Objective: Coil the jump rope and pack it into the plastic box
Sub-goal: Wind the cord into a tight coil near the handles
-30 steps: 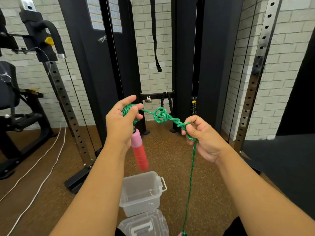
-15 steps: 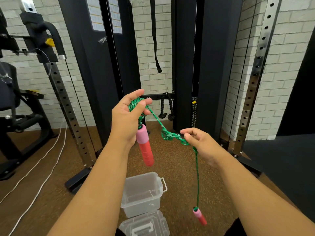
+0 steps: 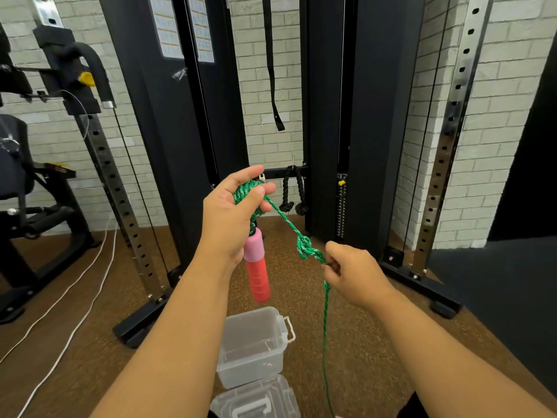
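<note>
Left hand [image 3: 230, 215] grip closed round coiled jump rope [image 3: 304, 247] — right hand [image 3: 351, 271] pinches its strand.

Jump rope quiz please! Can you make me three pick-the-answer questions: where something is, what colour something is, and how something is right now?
1. Where is the plastic box?
A. on the floor below the hands
B. on a shelf
C. on the bench

2. What colour is the rope?
A. yellow
B. green
C. white

3. The box is:
A. open, lid beside it
B. closed
C. full of rope

Answers: 1 A, it sits on the brown floor. 2 B, green cord runs from the left hand to the right hand. 3 A, the lid lies next to it.
</note>
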### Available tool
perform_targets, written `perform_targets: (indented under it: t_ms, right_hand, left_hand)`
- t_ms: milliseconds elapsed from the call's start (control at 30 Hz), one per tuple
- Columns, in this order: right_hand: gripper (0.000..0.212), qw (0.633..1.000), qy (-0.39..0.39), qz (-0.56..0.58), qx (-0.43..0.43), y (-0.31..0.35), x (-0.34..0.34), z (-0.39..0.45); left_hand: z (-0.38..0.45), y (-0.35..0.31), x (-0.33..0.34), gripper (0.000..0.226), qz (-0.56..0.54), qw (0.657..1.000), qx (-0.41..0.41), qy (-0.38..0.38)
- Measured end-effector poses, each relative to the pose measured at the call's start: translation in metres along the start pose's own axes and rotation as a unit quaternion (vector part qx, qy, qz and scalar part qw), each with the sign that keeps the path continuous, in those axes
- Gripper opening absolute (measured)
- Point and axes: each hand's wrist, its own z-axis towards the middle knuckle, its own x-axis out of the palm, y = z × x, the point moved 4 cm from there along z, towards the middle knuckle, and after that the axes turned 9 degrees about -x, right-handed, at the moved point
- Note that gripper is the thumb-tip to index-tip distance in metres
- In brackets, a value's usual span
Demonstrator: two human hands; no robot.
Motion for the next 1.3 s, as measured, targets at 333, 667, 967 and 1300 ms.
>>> perform_targets:
  t_ms: [333, 667, 967, 1300]
  right_hand:
    - [0.041, 0.888, 0.073, 0.452, 0.046, 0.04, -0.004, 0.02]
    - [0.026, 0.985, 0.001, 0.171, -0.016, 0.067, 0.013, 0.011]
    - [0.034, 0.965, -0.049, -0.135, -0.22, 0.085, -0.008, 0.015]
    - [0.013, 0.978, -0.095, -0.042, -0.181, 0.082, -0.05, 0.03]
  left_hand:
    - [-0.012, 0.0, 0.021, 0.032, 0.021, 0.992, -0.024, 0.121]
    - [-0.004, 0.003, 0.005, 0.038, -0.015, 0.998, -0.02, 0.052]
    - [-0.009, 0.033, 0.008, 0.037, -0.028, 0.985, -0.096, 0.143]
    - [-0.02, 0.04, 0.012, 0.044, 0.067, 0.963, -0.115, 0.233]
